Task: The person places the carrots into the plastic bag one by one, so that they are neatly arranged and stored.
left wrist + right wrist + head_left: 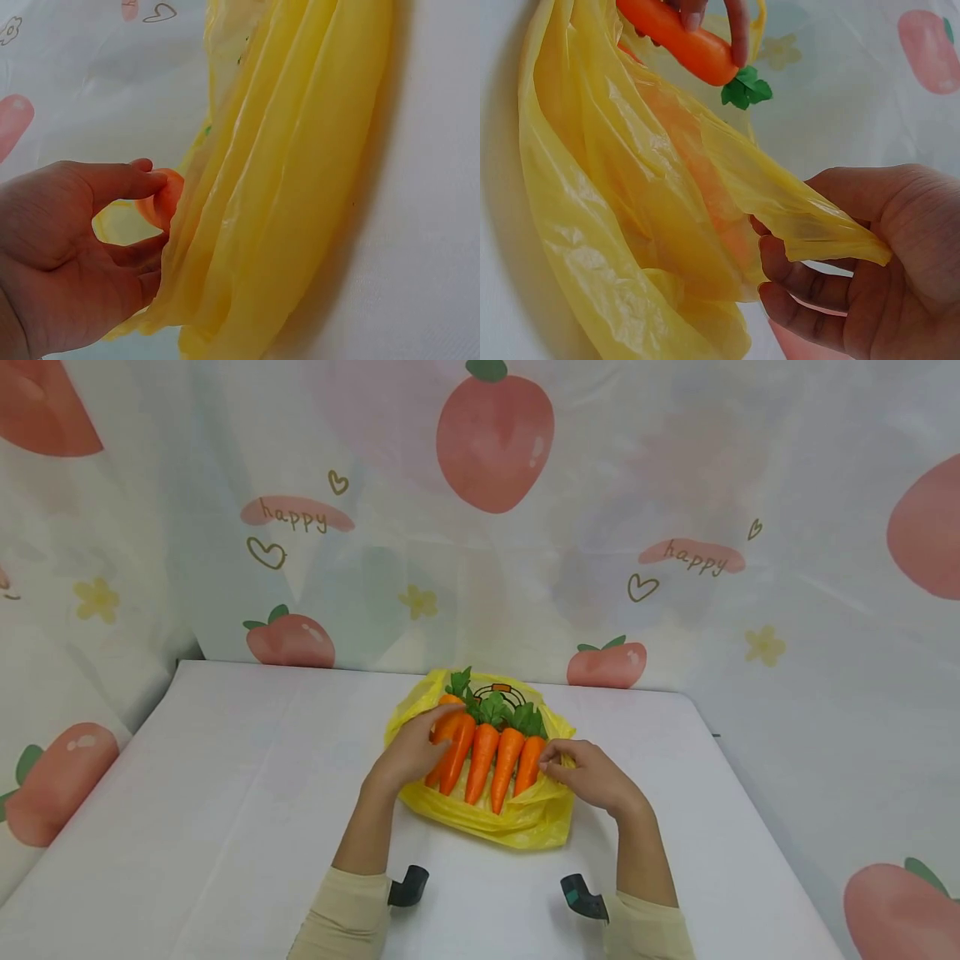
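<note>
A yellow plastic bag (491,831) lies spread on the table, with several orange carrots (482,764) with green leafy tops side by side in it. At the bag's left side, my left hand (412,750) holds a carrot (686,41) between thumb and fingers; the left wrist view shows only an end of this carrot past the bag's folds. My right hand (592,775) is at the bag's right edge, beside the rightmost carrot. In the right wrist view its fingers (802,289) are bent around the bag's thin edge, and part of the thumb is hidden behind the plastic.
The white table (247,810) extends on both sides of the bag. A pale curtain (390,527) printed with fruit, hearts and flowers hangs behind and at the sides. Dark wrist camera mounts (408,887) project inward from both sleeves above the table's near part.
</note>
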Motion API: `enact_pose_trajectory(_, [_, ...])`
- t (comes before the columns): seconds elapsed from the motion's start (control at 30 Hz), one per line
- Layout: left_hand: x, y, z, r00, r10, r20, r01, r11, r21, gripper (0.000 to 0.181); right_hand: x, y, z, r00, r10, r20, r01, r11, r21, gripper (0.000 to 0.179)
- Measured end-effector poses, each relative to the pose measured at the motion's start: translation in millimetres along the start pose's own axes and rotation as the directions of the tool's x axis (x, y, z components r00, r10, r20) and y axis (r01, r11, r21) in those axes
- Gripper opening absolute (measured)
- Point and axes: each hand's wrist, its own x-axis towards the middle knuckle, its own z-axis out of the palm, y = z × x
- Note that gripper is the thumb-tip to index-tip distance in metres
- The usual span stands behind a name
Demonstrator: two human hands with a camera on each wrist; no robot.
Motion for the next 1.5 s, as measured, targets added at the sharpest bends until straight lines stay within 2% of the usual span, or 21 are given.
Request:
enact_pose_trajectory(0.37, [1.9, -4.6, -3.0, 0.997, -0.080, -0.022, 0.081, 0.996, 0.038, 0.061, -0.1, 0, -1, 1.000, 0.010, -0.007, -0.010, 1.000, -0.001, 0.013])
enact_pose_trajectory(0.6, [2.5, -12.2, -0.3, 0.995, -0.101, -0.023, 0.102, 0.990, 0.096, 0.062, 0.3, 1, 0, 1.000, -0.004, -0.003, 0.004, 1.000, -0.004, 0.012])
enact_pose_trajectory(0.77, [2.3, -13.9, 2.9, 0.988, -0.155, -0.017, 0.156, 0.983, 0.101, 0.060, 0.1, 2, 1, 1.000, -0.008, -0.005, 0.008, 1.000, -0.003, 0.011])
enact_pose_trajectory(1.0, [2.3, -15.5, 5.4, 0.981, -0.196, -0.015, 0.196, 0.972, 0.126, 0.060, -0.1, 3, 0, 1.000, -0.006, -0.006, 0.006, 1.000, -0.001, 0.012])
enact_pose_trajectory(1.23, [2.4, -16.5, 6.4, 0.977, -0.215, -0.011, 0.214, 0.968, 0.128, 0.059, -0.2, 3, 0, 1.000, -0.009, -0.005, 0.009, 1.000, 0.005, 0.012])
enact_pose_trajectory(1.5, [2.8, -19.6, 8.1, 0.975, -0.220, 0.006, 0.216, 0.961, 0.170, 0.057, -0.8, 3, 0, 1.000, -0.018, -0.004, 0.018, 1.000, 0.008, 0.011])
